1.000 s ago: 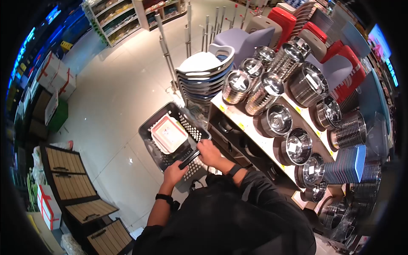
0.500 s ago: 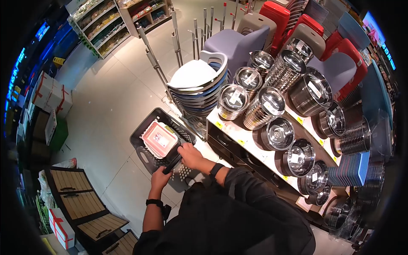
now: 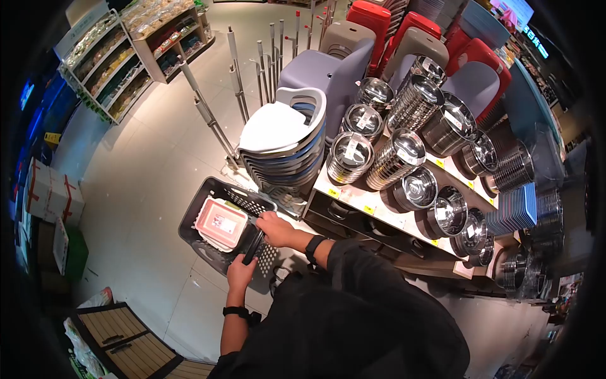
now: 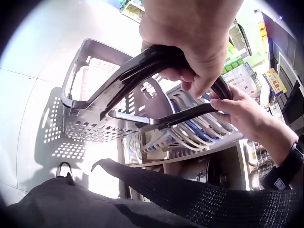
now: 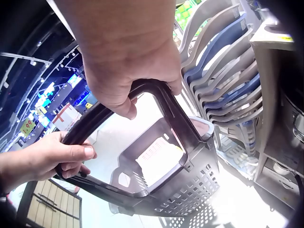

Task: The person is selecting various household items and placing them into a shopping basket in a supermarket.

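In front of the person is a dark gray shopping basket (image 3: pixel 188 218) with holes in its walls and a long black handle (image 3: pixel 254 247). Inside lies a container with a pink lid and a white label (image 3: pixel 221 221). My left hand (image 3: pixel 240 273) grips one side of the handle, its fingers curled round the bar in the left wrist view. Close by on the same handle, my right hand (image 3: pixel 276 228) grips the corner, as the right wrist view shows. The basket tilts a little in the wrist views, and its shadow falls on the tiles beneath.
On the right, a display table (image 3: pixel 379 211) bears stacked steel bowls (image 3: pixel 349 155). Stacked plastic stools (image 3: pixel 278 136) stand just beyond the basket, beside metal poles (image 3: pixel 208 120). A wood-slat cabinet (image 3: pixel 120 331) is at lower left, white boxes (image 3: pixel 53 192) at left. Tiled floor (image 3: pixel 145 221) lies between.
The view has shifted: cabinet and boxes slide down and left, and more of the far shelves shows. The basket has moved left and slightly down in view, with both hands still on its handle.
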Demonstrator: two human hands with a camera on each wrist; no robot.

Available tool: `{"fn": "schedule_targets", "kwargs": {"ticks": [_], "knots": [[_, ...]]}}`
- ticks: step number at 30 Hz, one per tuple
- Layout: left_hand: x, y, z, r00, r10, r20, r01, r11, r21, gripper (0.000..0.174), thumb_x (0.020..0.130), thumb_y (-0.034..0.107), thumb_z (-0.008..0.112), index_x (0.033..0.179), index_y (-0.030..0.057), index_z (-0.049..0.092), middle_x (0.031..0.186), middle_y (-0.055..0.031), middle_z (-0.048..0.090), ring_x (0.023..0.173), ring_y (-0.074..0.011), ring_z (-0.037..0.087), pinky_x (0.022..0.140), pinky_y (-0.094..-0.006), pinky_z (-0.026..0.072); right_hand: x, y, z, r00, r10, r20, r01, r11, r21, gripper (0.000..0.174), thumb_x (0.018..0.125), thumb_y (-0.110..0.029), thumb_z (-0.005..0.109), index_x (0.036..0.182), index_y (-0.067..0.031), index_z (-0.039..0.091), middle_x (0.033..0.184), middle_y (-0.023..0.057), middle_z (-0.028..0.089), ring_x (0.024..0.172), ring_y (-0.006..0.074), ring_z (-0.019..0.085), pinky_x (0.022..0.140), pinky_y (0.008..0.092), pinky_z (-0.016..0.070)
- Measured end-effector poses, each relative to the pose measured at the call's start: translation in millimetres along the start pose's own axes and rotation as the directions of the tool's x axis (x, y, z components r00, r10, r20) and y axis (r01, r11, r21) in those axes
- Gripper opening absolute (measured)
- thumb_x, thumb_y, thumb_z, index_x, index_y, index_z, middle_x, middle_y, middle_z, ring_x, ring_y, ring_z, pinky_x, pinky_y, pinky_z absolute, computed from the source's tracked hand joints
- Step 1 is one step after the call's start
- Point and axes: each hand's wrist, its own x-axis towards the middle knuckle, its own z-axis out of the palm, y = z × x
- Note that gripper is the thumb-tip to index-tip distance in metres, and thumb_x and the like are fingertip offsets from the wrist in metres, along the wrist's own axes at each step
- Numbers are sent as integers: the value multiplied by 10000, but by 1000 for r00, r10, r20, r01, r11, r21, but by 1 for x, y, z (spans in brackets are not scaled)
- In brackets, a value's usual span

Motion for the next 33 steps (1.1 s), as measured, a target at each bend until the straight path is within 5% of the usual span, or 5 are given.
{"fn": "schedule_targets", "kwargs": {"ticks": [9, 18, 20, 33], "knots": [[44, -26, -23, 1000, -2, -28, 2, 1000, 15, 383, 767, 420, 722, 920, 74, 663, 846, -188, 687, 851, -400, 650, 734, -471, 503, 53, -8, 10, 1000, -2, -1, 2, 1000, 3, 333, 710, 1, 582, 1028, -76, 524, 1161, 186, 483, 1134, 391, 446, 910, 456, 440], [70, -19, -66, 986, -120, -117, 128, 990, 64, 330, 751, 386, 732, 917, 109, 669, 853, -138, 697, 853, -354, 660, 757, -446, 510, 102, -20, 8, 996, -83, -20, 82, 996, -28, 347, 709, -46, 644, 1031, -67, 515, 1119, 169, 502, 1075, 388, 480, 867, 465, 448], [80, -33, -66, 984, 1, -175, 12, 997, 75, 300, 725, 347, 745, 905, 119, 673, 845, -124, 696, 851, -339, 658, 800, -430, 497, 113, -24, 8, 998, -65, 13, 65, 997, -45, 347, 709, -60, 665, 1022, -79, 518, 1103, 157, 499, 1086, 366, 478, 877, 460, 444], [146, -61, -114, 986, 8, -164, -14, 999, -33, 289, 734, 329, 728, 912, 106, 686, 897, -133, 694, 865, -355, 656, 770, -438, 519, 192, -34, 23, 998, -52, 17, 53, 996, -67, 311, 718, -58, 660, 991, -61, 510, 1053, 165, 503, 1049, 364, 484, 851, 460, 453]]}}
